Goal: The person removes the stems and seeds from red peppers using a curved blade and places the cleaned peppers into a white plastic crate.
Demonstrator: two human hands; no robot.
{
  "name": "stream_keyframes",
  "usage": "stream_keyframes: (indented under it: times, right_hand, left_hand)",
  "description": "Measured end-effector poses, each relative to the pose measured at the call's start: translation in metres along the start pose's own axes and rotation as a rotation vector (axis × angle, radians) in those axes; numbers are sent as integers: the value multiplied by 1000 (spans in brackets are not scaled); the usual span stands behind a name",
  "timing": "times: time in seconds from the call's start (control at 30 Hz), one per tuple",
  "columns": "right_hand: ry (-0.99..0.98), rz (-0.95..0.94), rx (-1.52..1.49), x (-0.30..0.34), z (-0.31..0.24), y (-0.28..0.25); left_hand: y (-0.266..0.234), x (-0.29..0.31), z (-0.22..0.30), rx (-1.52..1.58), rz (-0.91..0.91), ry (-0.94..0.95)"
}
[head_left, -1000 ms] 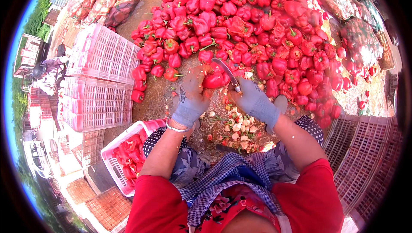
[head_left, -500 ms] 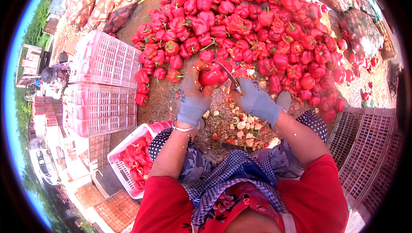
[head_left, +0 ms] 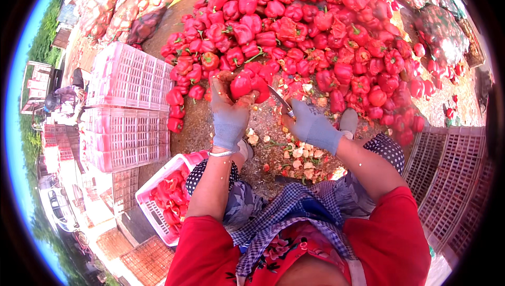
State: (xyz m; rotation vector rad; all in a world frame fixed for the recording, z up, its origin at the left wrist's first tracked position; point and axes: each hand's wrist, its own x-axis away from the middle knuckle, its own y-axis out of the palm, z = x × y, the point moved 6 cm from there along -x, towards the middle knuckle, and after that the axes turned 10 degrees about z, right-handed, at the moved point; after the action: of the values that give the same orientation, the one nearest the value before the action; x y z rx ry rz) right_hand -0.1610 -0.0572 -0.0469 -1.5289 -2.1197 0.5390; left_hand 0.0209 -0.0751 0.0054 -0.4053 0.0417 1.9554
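Red pepper (head_left: pixel 242 84): one; clasped in left hand (head_left: pixel 230 111), near pepper heap (head_left: pixel 294 28) too crowded to count; axis unclear;
Knife (head_left: pixel 278 98): one; gripped in right hand (head_left: pixel 311 123); long axis slanting, tip up-left toward red pepper

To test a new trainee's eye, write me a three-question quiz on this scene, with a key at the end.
1. Multiple choice: what does the right hand hold?
A) a brush
B) a knife
C) a spoon

2. True or false: the open pink crate at lower left is empty.

3. Fill the gap: one pepper is held away from the pile, in the ____ hand.

Key:
1. B, a knife.
2. False: it holds red pieces.
3. Left: the left hand, gloved, holds it.
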Motion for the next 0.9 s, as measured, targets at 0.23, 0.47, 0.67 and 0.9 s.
stream_keyframes:
  times: [0.23, 0.47, 0.67, 0.9]
  right_hand:
    - [-47, -24, -58, 4, -2, 1]
    - [-53, 97, -344, -10, -18, -31]
    - [-290, 46, -471, -28, -25, -37]
    - [171, -136, -696, -20, -26, -42]
  left_hand:
    - [-19, -15, -21, 236, 79, -170]
    - [-12, -12, -10, 294, -75, -236]
    - [11, 10, -2, 337, -412, -351]
    - [9, 14, 4, 526, -379, -501]
